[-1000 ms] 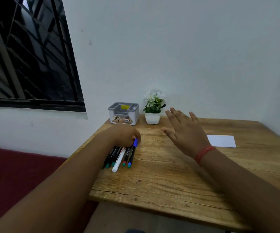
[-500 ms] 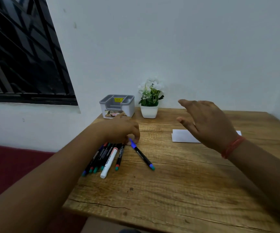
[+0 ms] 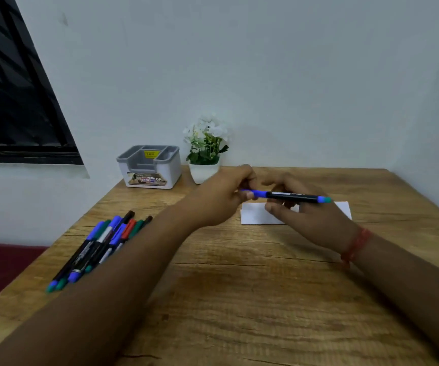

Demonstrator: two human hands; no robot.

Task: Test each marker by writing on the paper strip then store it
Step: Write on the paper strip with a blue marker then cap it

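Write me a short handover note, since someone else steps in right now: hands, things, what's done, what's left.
Left hand pinches the blue cap end of a marker; right hand grips its black barrel. The marker is held level above the paper strip, cap seemingly still on.
The other markers lie bunched at the table's left edge. The grey organizer stands at the back beside the potted plant, with no markers visible in it.
Done: one marker picked up.
Left: uncap, write on the strip, store it, then repeat for the rest.

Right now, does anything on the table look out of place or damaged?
Nothing stands out. The spare markers lie bundled near the table's left edge, the organizer and plant pot stand upright, and the paper strip lies flat.
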